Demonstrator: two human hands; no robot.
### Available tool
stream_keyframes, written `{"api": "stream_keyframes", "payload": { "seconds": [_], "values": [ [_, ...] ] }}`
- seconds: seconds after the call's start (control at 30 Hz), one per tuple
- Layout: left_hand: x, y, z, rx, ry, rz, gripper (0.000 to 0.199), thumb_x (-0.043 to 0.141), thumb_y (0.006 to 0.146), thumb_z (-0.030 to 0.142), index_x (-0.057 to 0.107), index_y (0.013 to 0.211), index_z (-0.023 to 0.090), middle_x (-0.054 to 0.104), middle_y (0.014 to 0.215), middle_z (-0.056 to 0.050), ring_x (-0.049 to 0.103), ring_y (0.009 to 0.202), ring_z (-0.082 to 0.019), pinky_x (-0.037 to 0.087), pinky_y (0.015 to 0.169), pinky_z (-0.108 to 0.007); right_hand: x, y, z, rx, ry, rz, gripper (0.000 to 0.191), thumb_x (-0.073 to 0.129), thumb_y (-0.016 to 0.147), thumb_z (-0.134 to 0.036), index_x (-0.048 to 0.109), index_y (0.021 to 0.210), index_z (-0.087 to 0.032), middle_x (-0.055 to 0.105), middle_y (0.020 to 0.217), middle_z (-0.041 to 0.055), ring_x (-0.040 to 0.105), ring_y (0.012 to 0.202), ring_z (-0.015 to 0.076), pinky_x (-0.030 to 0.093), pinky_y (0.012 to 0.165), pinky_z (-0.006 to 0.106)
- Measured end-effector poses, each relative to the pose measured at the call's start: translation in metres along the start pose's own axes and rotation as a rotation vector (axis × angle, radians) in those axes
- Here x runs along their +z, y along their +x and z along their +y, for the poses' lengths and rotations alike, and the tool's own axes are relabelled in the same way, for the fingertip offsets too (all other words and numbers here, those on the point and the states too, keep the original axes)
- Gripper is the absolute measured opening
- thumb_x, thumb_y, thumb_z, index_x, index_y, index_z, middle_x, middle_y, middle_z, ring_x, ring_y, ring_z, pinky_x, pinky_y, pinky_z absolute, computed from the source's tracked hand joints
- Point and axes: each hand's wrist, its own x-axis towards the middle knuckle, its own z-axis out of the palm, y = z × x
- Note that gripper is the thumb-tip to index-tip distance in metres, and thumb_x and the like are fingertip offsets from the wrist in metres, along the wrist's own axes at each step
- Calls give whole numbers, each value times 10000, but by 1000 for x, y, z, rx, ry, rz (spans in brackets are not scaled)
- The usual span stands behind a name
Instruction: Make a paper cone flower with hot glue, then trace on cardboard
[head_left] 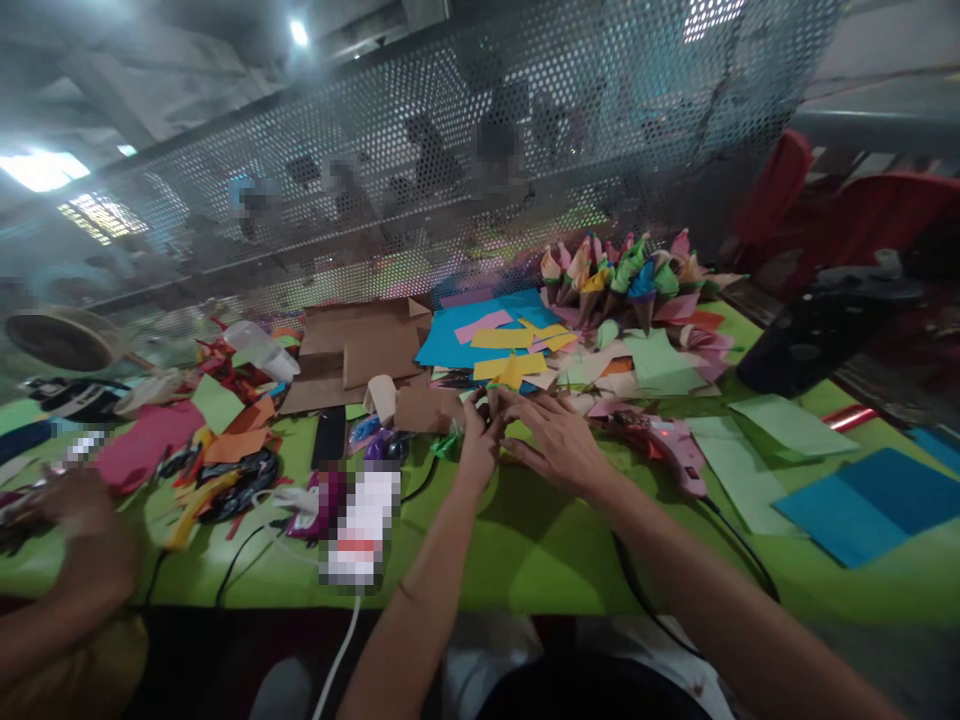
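Observation:
My left hand (485, 425) is closed around the base of a small folded yellow paper piece (509, 373), which points upward. My right hand (555, 432) comes in from the other side, its fingertips meeting the same piece while its thumb sticks out to the left. The fingers cover the lower part of the piece. To the right of my hands lies a pink hot glue gun (675, 450) with a red light. Behind them, yellow paper strips (501, 338) rest on a blue paper sheet (442, 340). A brown paper piece (427, 410) is beside my left hand.
Several paper cones with coloured tops (619, 275) stand at the back right, near a dark bottle (825, 330). Blue paper (877, 505) lies at right. A white power strip (364, 525), a phone (328, 438) and a co-worker's hand (71, 500) are at left. A perforated metal screen (360, 210) rises behind.

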Motion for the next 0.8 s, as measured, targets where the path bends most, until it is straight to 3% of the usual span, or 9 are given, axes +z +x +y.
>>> {"api": "stream_keyframes", "payload": {
  "seconds": [0.17, 0.33, 0.6, 0.8],
  "values": [
    [-3, 1, -3, 6, 35, -13, 572, 796, 754, 373, 454, 1197, 252, 580, 1288, -88, 551, 1245, -201, 394, 1069, -318, -1, 0, 0, -16, 0, -3, 238, 518, 982, -403, 628, 1091, -223, 588, 1453, 64, 618, 1066, 299, 453, 851, 454],
    [-2, 1, -1, 13, 43, -15, 581, 778, 770, 384, 431, 1220, 261, 614, 1218, -77, 593, 1175, -204, 424, 1037, -333, -3, 0, -1, -26, 1, 18, 250, 507, 987, -412, 622, 1103, -223, 590, 1449, 80, 616, 1046, 289, 454, 842, 445],
    [-5, 1, -7, 147, 132, 73, 537, 797, 725, 216, 520, 1182, 271, 604, 1156, -43, 599, 1094, -162, 451, 960, -272, 1, -2, 1, -3, -56, -3, 301, 482, 993, -434, 645, 1115, -213, 566, 1472, 89, 597, 1087, 302, 440, 871, 459],
    [-8, 5, -15, 227, 274, 43, 510, 735, 809, 336, 465, 1234, 256, 617, 1062, -39, 614, 959, -157, 479, 895, -295, 1, -2, 0, 13, -48, -41, 329, 485, 991, -434, 648, 1154, -200, 578, 1462, 83, 583, 1132, 306, 442, 897, 461]
  ]
}}
